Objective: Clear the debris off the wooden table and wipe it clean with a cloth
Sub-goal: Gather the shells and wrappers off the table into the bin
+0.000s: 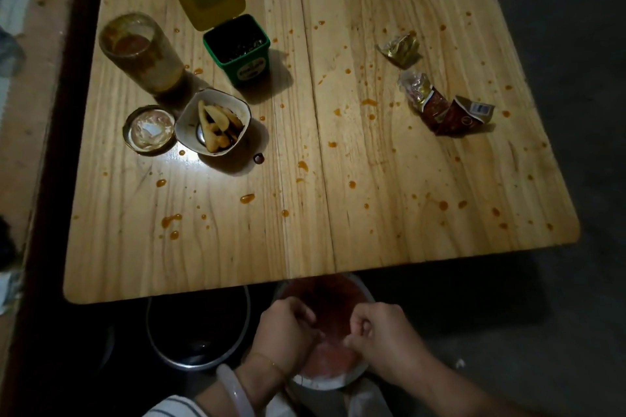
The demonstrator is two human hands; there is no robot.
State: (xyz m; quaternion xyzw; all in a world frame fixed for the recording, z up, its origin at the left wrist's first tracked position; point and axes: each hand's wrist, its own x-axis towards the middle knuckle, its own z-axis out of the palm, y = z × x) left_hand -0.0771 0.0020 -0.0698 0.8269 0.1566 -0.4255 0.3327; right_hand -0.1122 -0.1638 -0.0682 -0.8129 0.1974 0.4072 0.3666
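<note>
Left hand (284,332) and right hand (384,337) curled over bowl (325,382); perhaps pinching.

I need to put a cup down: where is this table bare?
The wooden table is bare, though sauce-spotted, between the dish of scraps and the front edge, and between the green box and the wrappers. Crowded far left, around the jar.
</note>
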